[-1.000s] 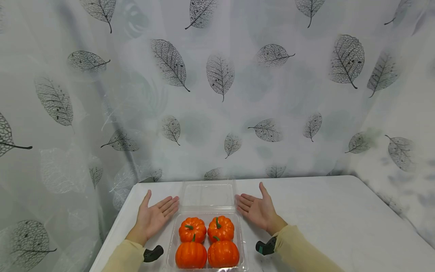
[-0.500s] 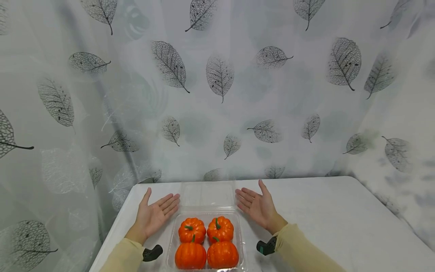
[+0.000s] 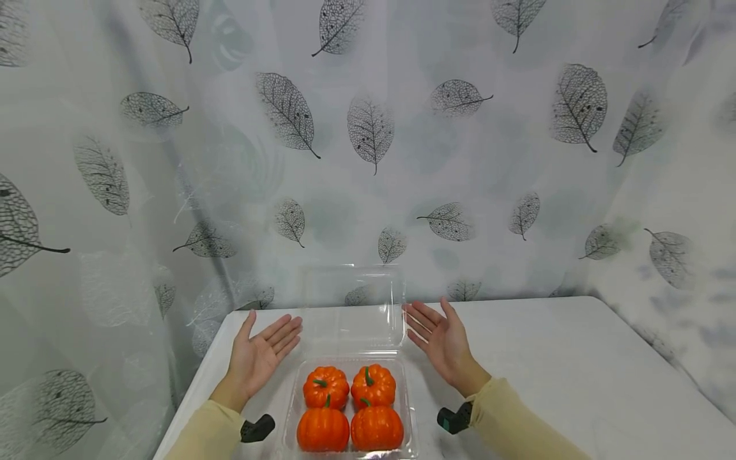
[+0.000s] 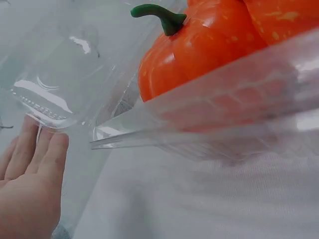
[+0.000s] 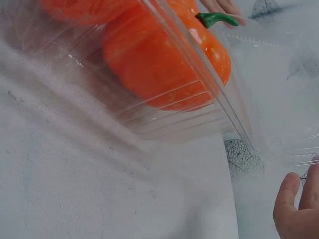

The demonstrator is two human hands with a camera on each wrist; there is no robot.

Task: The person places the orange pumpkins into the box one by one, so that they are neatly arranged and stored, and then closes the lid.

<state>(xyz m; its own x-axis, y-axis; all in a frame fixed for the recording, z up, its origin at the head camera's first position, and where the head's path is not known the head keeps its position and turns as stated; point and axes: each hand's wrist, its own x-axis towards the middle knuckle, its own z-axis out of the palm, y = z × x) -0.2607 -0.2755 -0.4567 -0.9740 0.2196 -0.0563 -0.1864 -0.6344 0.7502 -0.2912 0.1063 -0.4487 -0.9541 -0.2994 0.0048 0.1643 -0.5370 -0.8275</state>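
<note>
A clear plastic clamshell box (image 3: 411,415) holds several small orange toy pumpkins (image 3: 322,430) with green stems. Its hinged lid (image 3: 353,329) is raised and leans back at the far side. My left hand (image 3: 257,354) is at the lid's left edge, palm up with fingers straight; in the left wrist view the fingertips meet the lid's rim (image 4: 47,112). On the opposite edge my right hand (image 3: 444,350) has its fingers straight too, the fingertips at the lid's corner. Neither hand curls round anything.
The box stands on a white table (image 3: 546,377), near its front edge. A leaf-printed curtain (image 3: 368,191) hangs behind the table and along both sides. Dark wrist-worn devices (image 3: 257,428) sit at both sleeve cuffs.
The lid has swung up from lying back low, so its far edge now stands higher against the curtain. Both hands have risen slightly with it. The pumpkins stay in place.
</note>
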